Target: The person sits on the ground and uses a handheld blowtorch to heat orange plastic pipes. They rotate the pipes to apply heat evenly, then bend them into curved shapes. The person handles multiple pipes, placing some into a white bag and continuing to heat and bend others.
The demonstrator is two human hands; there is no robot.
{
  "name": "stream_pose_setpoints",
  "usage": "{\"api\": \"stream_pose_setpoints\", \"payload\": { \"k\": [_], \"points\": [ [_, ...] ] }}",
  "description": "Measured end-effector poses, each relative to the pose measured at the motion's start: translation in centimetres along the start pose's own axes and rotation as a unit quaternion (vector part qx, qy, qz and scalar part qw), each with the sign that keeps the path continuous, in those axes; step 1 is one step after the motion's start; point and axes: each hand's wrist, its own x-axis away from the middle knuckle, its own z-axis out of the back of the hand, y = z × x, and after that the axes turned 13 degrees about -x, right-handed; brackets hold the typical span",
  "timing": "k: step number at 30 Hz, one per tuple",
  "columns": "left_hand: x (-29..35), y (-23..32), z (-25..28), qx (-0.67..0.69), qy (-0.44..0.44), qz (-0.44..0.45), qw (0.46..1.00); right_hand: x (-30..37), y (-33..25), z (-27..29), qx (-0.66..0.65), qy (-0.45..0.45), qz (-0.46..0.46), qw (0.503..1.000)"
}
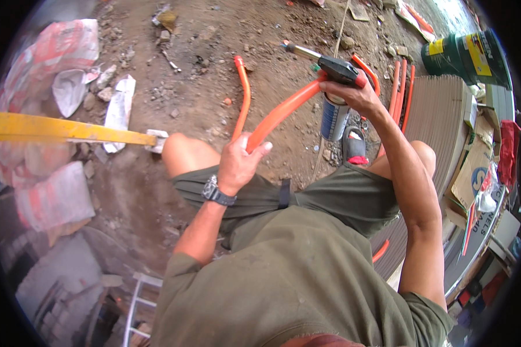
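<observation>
My left hand (237, 165), with a dark watch at its wrist, is closed around the lower end of an orange plastic pipe (286, 110). That pipe slants up and right to my right hand (359, 95), which grips a gas blowtorch (337, 68) by its black head. Below the head hangs its blue and white gas canister (334, 118). The metal nozzle (302, 52) points up and left, away from the pipe, with a faint bluish spot at its tip. Whether my right fingers also hold the pipe's upper end I cannot tell. A bent orange pipe (244, 95) lies beyond my left hand.
Several orange pipes (397, 92) lie beside a stack of grey sheets (437, 110) at right. A green bucket (466, 58) stands behind it. A yellow bar (69, 128) reaches in from the left near torn sacks (52, 191). Rubble covers the dirt floor; a ladder (142, 295) is lower left.
</observation>
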Motion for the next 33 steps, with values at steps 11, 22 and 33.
{"api": "stream_pose_setpoints", "payload": {
  "k": [11,22,33],
  "points": [
    [-1.9,2.3,4.9,-0.1,0.008,-0.097,0.99,-2.5,0.1,-0.4,0.025,0.107,0.073,0.991],
    [-5.3,-0.3,4.9,-0.294,0.222,-0.122,0.922,2.5,-4.2,-2.1,0.187,-0.063,0.144,0.97],
    [-6.7,1.5,4.5,-0.313,0.235,-0.067,0.918,1.6,-2.1,-2.3,0.233,-0.068,0.098,0.965]
  ]
}}
